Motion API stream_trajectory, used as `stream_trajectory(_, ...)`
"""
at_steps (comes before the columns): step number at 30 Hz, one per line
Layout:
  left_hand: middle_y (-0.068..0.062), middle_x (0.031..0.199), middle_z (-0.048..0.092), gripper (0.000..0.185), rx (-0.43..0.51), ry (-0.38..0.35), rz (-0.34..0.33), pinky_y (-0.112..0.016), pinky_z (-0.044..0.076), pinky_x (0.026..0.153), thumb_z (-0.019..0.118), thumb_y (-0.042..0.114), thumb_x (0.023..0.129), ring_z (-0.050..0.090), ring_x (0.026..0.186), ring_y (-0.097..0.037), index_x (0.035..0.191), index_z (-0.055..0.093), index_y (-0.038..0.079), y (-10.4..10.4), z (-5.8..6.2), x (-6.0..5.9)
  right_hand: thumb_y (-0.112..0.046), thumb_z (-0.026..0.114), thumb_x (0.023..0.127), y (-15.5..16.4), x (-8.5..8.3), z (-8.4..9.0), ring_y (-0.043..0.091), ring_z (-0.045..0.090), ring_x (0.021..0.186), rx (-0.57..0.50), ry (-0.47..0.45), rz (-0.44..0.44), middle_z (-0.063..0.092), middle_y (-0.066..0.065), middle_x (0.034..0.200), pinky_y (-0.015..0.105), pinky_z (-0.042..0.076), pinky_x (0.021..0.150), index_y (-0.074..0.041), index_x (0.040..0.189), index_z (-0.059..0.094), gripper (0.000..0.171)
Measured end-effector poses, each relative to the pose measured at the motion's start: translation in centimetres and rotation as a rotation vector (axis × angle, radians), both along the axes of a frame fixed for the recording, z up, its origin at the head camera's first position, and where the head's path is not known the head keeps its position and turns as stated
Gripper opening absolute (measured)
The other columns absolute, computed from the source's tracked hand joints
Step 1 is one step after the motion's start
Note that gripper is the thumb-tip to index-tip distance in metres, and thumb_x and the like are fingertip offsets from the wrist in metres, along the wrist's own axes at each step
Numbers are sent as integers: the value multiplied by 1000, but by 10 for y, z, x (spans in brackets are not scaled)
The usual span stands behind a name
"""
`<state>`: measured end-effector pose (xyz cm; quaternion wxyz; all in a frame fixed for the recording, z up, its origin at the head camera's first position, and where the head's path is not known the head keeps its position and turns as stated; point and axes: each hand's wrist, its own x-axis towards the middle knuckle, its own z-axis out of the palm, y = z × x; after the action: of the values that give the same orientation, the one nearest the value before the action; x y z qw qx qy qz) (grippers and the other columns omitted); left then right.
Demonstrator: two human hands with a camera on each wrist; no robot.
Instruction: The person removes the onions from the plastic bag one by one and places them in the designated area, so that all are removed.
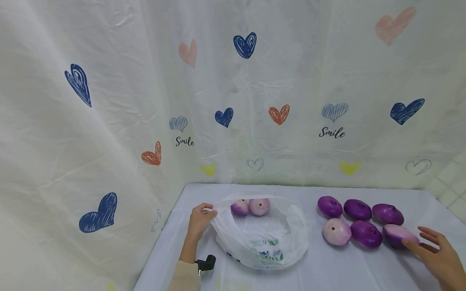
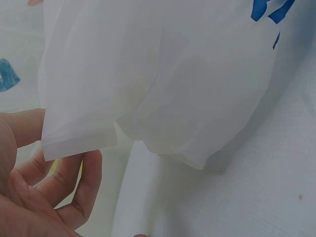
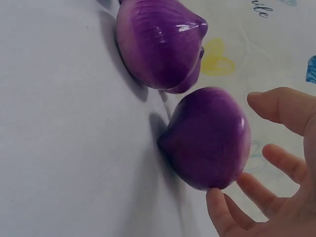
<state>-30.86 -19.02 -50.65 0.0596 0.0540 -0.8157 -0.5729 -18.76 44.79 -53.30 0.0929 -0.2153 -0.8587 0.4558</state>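
Our left hand (image 1: 199, 220) pinches the rim of the white plastic bag (image 1: 265, 242) between thumb and curled fingers, lifting that edge off the table (image 1: 327, 275) so the mouth gapes toward us. In the left wrist view the thin film (image 2: 163, 84) hangs over our fingers (image 2: 84, 182), and blue print shows at the top corner.

Our right hand (image 1: 438, 256) is spread open, fingers straight and parted, holding nothing. Its fingertips reach the nearest purple onion (image 1: 398, 235); from the right wrist view one fingertip (image 3: 219, 202) seems to touch the underside of that onion (image 3: 210, 138), though we cannot be sure of contact. A second onion (image 3: 158, 42) lies just beyond it.

That nearest onion sits at the right end of the front row of a group of six on the table, well apart from the bag's mouth. The front row also holds a pale pink onion (image 1: 336, 231) and a dark purple one (image 1: 365, 233); three more (image 1: 357, 209) lie just behind.

Inside the bag, at its far side, two pale onions (image 1: 250, 207) rest side by side.

A white cloth (image 1: 225, 101) printed with hearts and the word "Smile" hangs behind the table.
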Motion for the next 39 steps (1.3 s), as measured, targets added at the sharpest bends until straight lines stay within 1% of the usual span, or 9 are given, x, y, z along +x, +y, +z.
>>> stream_trajectory(3,-8,84,73,22,-1,-1,-1,-31,48,70,73,16,93,65,76,-18,112,69,4,-1,-1,0,-44,64,99,-6,0,10,19,51,117,44,46,25,18,38,160,16,47,64,-39,161,14,79)
stream_trajectory(7,-8,84,73,22,-1,1,-1,-31,48,70,72,16,93,65,75,-18,112,69,4,-1,0,0,-43,60,101,-22,-2,32,66,25,135,115,54,46,6,41,162,43,55,88,2,161,14,88)
stream_trajectory(9,-8,84,73,22,-1,3,0,-31,48,70,72,16,93,65,76,-18,112,69,4,-1,0,0,-44,62,100,-32,-3,44,67,24,137,144,69,58,5,41,162,38,53,97,6,159,16,89)
stream_trajectory(11,-8,84,73,22,-1,6,-1,-31,48,70,72,16,93,65,76,-18,112,69,4,-1,0,-1,-43,64,100,-42,-3,53,63,25,137,166,117,97,8,41,162,11,48,83,6,158,18,89)
stream_trajectory(13,-8,84,73,22,2,7,0,-31,48,70,72,16,93,65,76,-18,112,69,4,-2,-1,-1,-41,66,99,-56,-3,60,36,42,136,175,170,149,16,40,159,3,40,76,6,158,21,87)
stream_trajectory(18,-9,85,73,23,6,9,2,-31,48,69,73,15,93,65,77,-18,112,69,3,-2,0,-1,-25,73,96,-99,-11,67,-26,35,98,185,345,304,49,-23,127,0,39,73,4,148,40,68)
stream_trajectory(21,-10,85,73,23,1,14,5,-31,47,68,73,15,92,65,76,-18,111,69,3,-3,0,-1,-14,75,94,-134,-19,68,-23,45,101,177,444,408,46,-40,114,2,43,78,3,139,49,55)
stream_trajectory(29,-11,87,73,25,7,3,-3,-31,47,69,74,16,92,64,77,-18,112,69,2,-3,3,0,-13,76,92,-230,-37,67,9,64,101,149,508,620,69,6,113,25,56,84,-5,129,61,40)
stream_trajectory(39,-10,86,74,24,15,3,-5,-31,46,66,74,15,91,64,74,-18,112,69,3,-2,0,-4,-19,77,92,-301,-66,41,30,65,107,30,420,811,68,2,116,40,57,88,-13,127,62,38)
